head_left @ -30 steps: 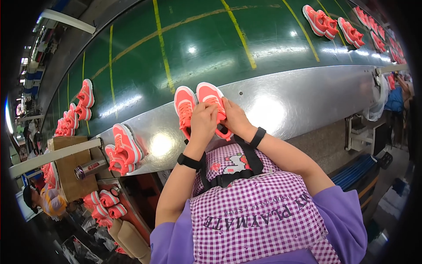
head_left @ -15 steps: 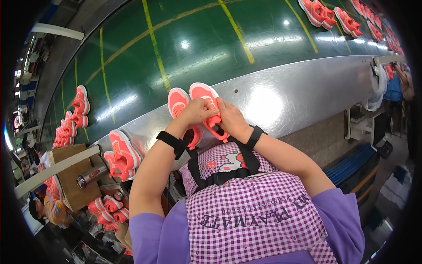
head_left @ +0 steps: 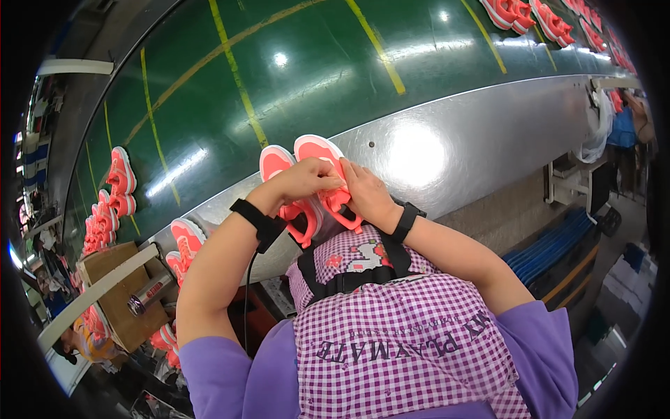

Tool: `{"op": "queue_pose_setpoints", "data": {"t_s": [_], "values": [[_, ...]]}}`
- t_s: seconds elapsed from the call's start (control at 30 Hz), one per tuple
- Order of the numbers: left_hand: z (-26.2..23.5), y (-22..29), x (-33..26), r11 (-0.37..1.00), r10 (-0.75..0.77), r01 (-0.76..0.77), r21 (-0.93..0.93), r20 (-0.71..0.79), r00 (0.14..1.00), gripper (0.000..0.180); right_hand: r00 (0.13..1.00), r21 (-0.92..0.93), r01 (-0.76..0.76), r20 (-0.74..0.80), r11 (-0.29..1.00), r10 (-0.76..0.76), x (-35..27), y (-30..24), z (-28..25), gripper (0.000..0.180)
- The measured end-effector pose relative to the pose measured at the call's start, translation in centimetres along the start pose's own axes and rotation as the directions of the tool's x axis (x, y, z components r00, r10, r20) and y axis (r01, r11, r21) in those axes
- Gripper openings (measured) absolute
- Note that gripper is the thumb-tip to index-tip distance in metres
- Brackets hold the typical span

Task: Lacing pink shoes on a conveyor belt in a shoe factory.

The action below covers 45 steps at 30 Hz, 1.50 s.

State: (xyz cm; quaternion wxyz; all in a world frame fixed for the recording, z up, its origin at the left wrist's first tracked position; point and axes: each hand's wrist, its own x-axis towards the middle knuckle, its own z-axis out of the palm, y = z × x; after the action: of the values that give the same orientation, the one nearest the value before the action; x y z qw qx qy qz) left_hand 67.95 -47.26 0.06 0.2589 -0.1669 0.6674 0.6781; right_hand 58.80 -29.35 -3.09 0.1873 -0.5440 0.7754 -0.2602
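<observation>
Two coral-pink sneakers with white soles stand side by side at the metal ledge, toes pointing away from me. My right hand (head_left: 368,194) is closed on the outer side of the right sneaker (head_left: 319,147), with its fingers along the lacing. Bent over the same lacing, my left hand (head_left: 305,180) pinches at the front of the shoe; the small part between its fingertips is hidden. Beneath my left wrist the left sneaker (head_left: 276,161) stands partly covered. Both heel openings face my gingham apron (head_left: 405,342).
Beyond the metal ledge (head_left: 474,120) runs a green belt (head_left: 307,84) with yellow lines. More pink sneakers (head_left: 121,181) sit on it at left and far right. Another sneaker (head_left: 187,241) rests by my left forearm, near a cardboard box (head_left: 129,307) and a pale bar (head_left: 105,293).
My left elbow has swung outward to the left, and the left hand has turned slightly over the lacing. The view has shifted a little. Both hands remain at the right sneaker.
</observation>
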Motion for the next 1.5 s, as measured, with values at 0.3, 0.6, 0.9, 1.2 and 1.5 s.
{"op": "queue_pose_setpoints", "data": {"t_s": [0.3,0.6,0.9,1.2,1.5], "values": [[0.0,-1.1,-1.0,0.866,-0.014,-0.074,-0.495,-0.173,0.985,0.017,0.999,-0.029,-0.028,0.042,0.999,0.030,0.1,-0.4,-0.3,0.068],[4.7,-1.1,-3.3,0.975,0.197,-0.036,0.217,-0.788,0.584,0.021,1.000,0.077,-0.006,0.019,0.997,0.005,-0.2,0.7,0.4,0.070],[11.4,-2.6,-2.2,0.965,0.261,-0.140,0.222,-0.852,0.454,0.026,0.999,0.085,-0.048,0.006,0.995,0.048,-0.9,1.1,-1.9,0.065],[12.3,-1.8,-0.8,0.970,-0.005,-0.212,-0.121,-0.880,0.476,0.029,0.997,0.032,-0.069,0.032,0.997,0.068,-3.0,1.9,-1.9,0.064],[11.8,-2.2,-1.0,0.988,0.152,-0.096,0.122,-0.877,0.456,0.020,0.996,0.007,-0.075,0.041,0.997,0.074,-2.8,1.7,-2.2,0.064]]}}
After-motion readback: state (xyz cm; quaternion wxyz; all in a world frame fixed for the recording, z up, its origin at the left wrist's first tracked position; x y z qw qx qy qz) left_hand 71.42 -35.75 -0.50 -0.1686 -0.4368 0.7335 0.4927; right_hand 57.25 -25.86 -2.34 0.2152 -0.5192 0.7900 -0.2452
